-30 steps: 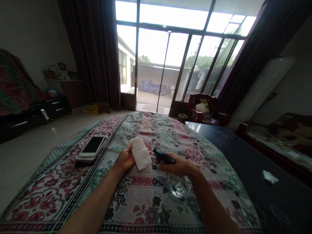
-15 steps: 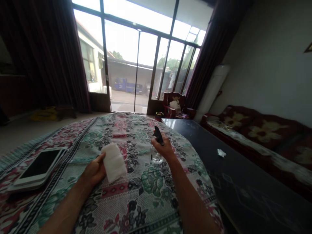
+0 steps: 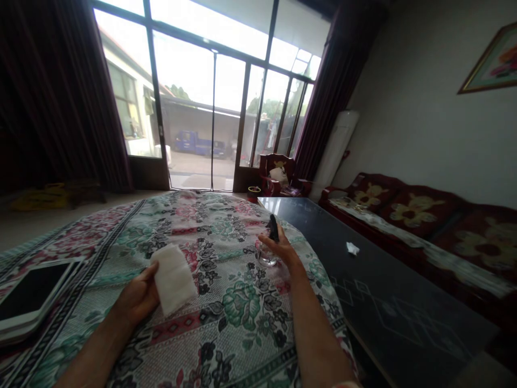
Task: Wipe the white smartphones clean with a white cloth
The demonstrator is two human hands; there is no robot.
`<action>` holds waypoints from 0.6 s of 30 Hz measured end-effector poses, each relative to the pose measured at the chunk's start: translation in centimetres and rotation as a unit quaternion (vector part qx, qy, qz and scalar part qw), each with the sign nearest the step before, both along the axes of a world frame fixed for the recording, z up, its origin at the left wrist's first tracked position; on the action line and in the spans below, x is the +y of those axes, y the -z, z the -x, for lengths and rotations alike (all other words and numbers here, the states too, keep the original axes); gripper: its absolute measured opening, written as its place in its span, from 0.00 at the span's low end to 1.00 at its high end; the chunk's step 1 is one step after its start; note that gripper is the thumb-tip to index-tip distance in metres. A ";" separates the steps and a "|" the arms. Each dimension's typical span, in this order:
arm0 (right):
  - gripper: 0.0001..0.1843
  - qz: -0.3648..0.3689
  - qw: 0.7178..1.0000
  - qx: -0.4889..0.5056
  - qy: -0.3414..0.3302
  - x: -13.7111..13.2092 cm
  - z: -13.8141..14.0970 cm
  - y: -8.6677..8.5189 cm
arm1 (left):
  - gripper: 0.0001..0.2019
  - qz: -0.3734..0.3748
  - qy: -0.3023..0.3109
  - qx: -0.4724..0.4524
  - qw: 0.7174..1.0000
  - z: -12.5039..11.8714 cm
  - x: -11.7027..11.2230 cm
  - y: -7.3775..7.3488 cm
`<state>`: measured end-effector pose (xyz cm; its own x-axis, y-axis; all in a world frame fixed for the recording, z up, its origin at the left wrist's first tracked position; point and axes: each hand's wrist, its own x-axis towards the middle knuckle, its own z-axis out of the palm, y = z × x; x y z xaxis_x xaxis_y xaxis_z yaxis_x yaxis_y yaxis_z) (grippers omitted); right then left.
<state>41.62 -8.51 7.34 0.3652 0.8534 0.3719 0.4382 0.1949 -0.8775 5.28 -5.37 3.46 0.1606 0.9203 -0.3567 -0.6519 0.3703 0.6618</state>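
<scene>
My left hand pinches a folded white paper tissue between thumb and fingers, held over the patterned tablecloth. On the right, my right hand is around the neck of a clear spray bottle with a black spray head. The bottle is upright at the right side of the round table, and my fingers partly cover it. Whether its base rests on the cloth is hard to see.
White-edged tablets or similar flat devices are stacked at the table's left. A dark low table adjoins on the right, with a crumpled white tissue on it. Beyond are a wooden sofa, a chair and glass doors.
My view has turned right, so the room and the tissue in my left hand appear further left. My right hand and the spray bottle have shifted right over the cloth.
</scene>
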 end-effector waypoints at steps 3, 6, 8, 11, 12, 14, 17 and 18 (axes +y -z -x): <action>0.46 0.109 0.983 0.074 -0.130 -1.8 -1.4 -0.5 | 0.16 0.004 -0.004 0.002 1.000 -0.1 -0.2 -0.1; 0.47 0.173 0.964 0.089 -0.179 -2.4 -2.3 -0.4 | 0.16 0.000 -0.001 0.004 1.000 -0.1 -0.2 -0.2; 0.42 0.187 0.964 0.062 -0.177 -2.1 -2.4 0.0 | 0.17 -0.003 0.004 0.005 1.000 -0.2 -0.2 -0.2; 0.38 0.165 0.976 0.016 -0.140 -1.1 -1.9 0.5 | 0.17 -0.001 0.009 -0.001 1.000 -0.1 0.0 0.0; 0.37 0.152 0.981 0.008 -0.119 -0.7 -1.7 0.7 | 0.17 -0.001 0.011 -0.003 1.000 -0.1 0.1 0.1; 0.36 0.130 0.989 0.003 -0.077 0.2 -1.5 1.0 | 0.17 0.000 0.009 -0.004 1.000 -0.1 0.1 0.2; 0.35 0.091 0.996 -0.001 -0.005 1.9 -1.7 1.3 | 0.16 0.000 0.016 -0.012 1.000 -0.2 0.1 0.1; 0.35 0.075 0.997 -0.007 0.024 2.6 -2.0 1.4 | 0.16 0.000 0.018 -0.013 1.000 -0.2 0.0 0.0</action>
